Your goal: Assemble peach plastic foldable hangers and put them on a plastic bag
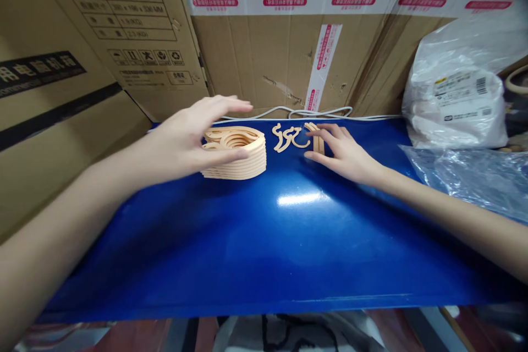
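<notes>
My left hand point(193, 129) is beside a neat stack of flat, pale wooden pieces point(241, 168) with curved cutouts. Its fingers and thumb are spread apart, covering the stack's left end; whether it touches the stack I cannot tell. Further right, my right hand point(342, 151) reaches in with thumb and fingers apart. Its fingertips are at a few narrow wooden strips point(318, 144), partly hidden by the fingers; contact is unclear. Between both hands lie several small hook-shaped wooden pieces point(285, 138).
The blue tabletop point(247, 247) carries these pieces. Cardboard boxes point(256, 55) wall off the back and left. A white cable point(264, 115) runs along the rear edge. At right stand a plastic-wrapped bundle point(457, 93) and a clear plastic bag point(466, 173).
</notes>
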A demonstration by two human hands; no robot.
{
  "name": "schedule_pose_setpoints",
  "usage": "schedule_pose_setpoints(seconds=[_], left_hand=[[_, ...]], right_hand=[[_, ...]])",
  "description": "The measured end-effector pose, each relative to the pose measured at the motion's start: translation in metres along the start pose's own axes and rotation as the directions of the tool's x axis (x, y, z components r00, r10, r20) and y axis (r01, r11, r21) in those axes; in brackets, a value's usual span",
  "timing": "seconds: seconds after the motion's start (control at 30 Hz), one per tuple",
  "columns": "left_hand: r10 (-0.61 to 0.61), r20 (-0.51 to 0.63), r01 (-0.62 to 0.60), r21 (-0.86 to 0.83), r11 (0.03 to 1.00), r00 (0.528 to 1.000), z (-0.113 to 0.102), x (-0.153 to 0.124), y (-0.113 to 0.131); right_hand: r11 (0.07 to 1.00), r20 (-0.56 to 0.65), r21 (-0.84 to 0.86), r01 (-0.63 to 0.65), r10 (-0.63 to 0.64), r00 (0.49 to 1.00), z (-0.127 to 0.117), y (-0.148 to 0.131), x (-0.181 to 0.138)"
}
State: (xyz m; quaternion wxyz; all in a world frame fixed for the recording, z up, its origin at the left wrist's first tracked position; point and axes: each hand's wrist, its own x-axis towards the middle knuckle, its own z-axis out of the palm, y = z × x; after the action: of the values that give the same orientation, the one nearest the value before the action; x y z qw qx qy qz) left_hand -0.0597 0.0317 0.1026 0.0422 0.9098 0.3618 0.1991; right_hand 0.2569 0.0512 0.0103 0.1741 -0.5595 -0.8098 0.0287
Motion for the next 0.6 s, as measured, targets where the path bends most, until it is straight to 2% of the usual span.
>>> schedule_pose_setpoints(seconds=[0.07,0.13,0.23,0.3,0.4,0.5,0.6], left_hand=[[0.140,-0.069,-0.141,0.001,0.990,0.988,0.014,-0.001,0.029],[0.278,-0.052,-0.273,0.084,0.958,0.959,0.033,-0.004,0.057],[0.495,0.020,-0.489,0.190,0.851,0.869,0.067,-0.010,0.086],[0.564,0.075,-0.567,0.188,0.802,0.822,0.085,-0.015,0.093],[0.560,0.124,-0.574,0.136,0.808,0.819,0.102,-0.017,0.093],[0.489,0.136,-0.503,0.103,0.858,0.862,0.107,-0.015,0.089],[0.384,0.096,-0.391,0.076,0.917,0.918,0.110,-0.014,0.087]], right_hand=[[0.996,0.014,-0.018,-0.086,0.087,0.996,0.009,-0.004,0.024],[0.991,0.053,-0.033,-0.128,0.130,0.990,0.021,-0.009,0.047],[0.990,0.115,-0.053,-0.132,0.137,0.984,0.038,-0.017,0.067],[0.991,0.134,-0.067,-0.113,0.121,0.983,0.044,-0.020,0.068],[0.996,0.144,-0.076,-0.056,0.067,0.987,0.043,-0.019,0.049],[0.997,0.138,-0.069,0.023,-0.013,0.990,0.038,-0.016,0.016],[0.996,0.123,-0.037,0.086,-0.081,0.989,0.033,-0.018,-0.019]])
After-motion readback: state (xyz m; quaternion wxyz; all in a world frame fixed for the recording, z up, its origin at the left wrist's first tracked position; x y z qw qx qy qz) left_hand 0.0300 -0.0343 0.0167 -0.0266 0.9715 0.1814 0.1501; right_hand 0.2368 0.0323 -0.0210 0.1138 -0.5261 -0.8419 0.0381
